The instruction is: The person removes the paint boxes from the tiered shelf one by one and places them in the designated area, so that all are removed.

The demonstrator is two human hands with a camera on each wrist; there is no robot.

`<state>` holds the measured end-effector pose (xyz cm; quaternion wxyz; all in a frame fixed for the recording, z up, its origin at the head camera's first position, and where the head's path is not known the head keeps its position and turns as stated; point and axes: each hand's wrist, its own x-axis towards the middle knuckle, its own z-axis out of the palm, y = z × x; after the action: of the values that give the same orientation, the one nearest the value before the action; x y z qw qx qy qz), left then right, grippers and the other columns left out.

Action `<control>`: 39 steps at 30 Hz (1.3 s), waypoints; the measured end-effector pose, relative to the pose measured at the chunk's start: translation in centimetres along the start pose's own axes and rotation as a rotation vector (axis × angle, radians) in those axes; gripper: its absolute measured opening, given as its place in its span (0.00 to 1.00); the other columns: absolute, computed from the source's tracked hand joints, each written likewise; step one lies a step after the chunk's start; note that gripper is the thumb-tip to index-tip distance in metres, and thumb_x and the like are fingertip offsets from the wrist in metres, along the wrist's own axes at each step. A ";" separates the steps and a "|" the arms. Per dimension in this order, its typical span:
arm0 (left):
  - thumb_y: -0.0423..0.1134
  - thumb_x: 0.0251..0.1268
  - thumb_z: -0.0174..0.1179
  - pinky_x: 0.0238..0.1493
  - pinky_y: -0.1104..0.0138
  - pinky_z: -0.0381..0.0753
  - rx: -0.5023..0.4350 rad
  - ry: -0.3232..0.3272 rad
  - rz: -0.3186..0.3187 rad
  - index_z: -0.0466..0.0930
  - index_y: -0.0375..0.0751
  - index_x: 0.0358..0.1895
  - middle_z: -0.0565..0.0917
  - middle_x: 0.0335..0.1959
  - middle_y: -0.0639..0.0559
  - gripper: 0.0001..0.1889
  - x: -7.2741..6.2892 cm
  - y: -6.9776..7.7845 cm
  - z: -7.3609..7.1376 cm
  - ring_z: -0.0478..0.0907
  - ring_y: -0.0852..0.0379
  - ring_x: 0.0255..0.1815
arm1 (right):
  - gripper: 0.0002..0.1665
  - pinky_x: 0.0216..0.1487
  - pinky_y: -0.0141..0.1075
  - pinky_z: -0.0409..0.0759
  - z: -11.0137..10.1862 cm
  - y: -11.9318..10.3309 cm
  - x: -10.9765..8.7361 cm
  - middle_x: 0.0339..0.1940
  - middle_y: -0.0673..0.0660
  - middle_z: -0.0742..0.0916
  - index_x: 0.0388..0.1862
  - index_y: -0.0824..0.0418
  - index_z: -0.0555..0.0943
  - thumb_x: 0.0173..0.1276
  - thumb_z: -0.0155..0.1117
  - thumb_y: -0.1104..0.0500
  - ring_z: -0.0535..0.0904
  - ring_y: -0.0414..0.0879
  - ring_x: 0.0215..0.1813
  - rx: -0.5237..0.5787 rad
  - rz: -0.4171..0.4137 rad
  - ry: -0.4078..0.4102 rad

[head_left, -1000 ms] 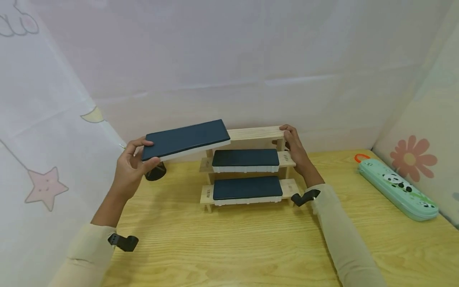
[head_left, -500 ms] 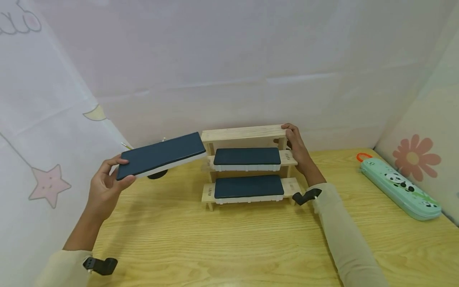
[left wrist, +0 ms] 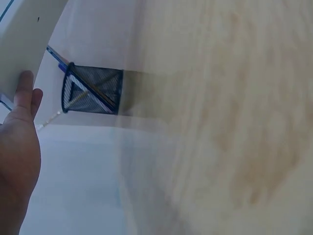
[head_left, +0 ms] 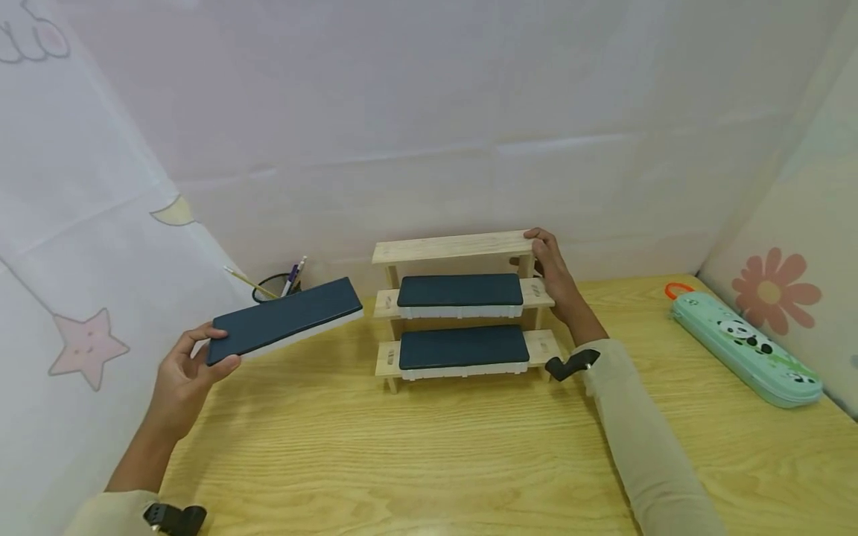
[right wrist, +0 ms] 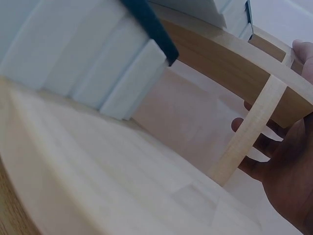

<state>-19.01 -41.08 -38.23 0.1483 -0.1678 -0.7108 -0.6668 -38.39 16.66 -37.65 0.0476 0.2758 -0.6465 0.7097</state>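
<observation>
Dark blue-topped, white-sided box point(head_left: 287, 320), raised above the desk point(head_left: 429, 454) just left of the wooden rack point(head_left: 452, 246) and apart from it; set at a slant to the shelves, whether turned or tipped impossible to tell. Gripped at the left end by the left hand point(head_left: 179, 387): fingers parted no further than needed to span the end, thumb on the near edge. Opposite end unsupported. With so one-sided a hold, probably best handled slowly, with a firm wrist, a level top face and the free end clear of both the rack and the mesh cup point(left wrist: 105, 76) beyond, with its pens point(head_left: 292, 279).

At the upper right of the rack, the right hand point(head_left: 555, 268): fingers bent round the frame, some tips visible behind an upright point(right wrist: 248, 131). Apparently useful as a brace; light, even pressure advisable, against sliding or tipping.

On the middle shelf, a second box point(head_left: 459, 290); on the lower, a third box point(head_left: 464, 347), both similar in colour and laid lengthwise.

Farther right, well apart on the desk: mint-green pencil case point(head_left: 744, 348), panda-printed, with orange loop point(head_left: 678, 290). Behind, pale sheeting point(head_left: 429, 112).
</observation>
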 end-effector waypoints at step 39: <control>0.45 0.69 0.67 0.69 0.31 0.52 0.515 -0.255 -0.456 0.59 0.35 0.70 0.35 0.80 0.32 0.35 0.3 -4.0 -2.5 0.37 0.23 0.76 | 0.26 0.52 0.45 0.79 -0.1 0.0 -0.1 0.66 0.61 0.66 0.73 0.61 0.53 0.86 0.34 0.48 0.62 0.76 0.70 -0.001 -0.011 -0.015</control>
<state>-21.03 -43.77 -41.57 -0.0566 -0.0441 -0.8874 -0.4554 -38.35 16.81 -37.67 0.0469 0.2846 -0.6456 0.7071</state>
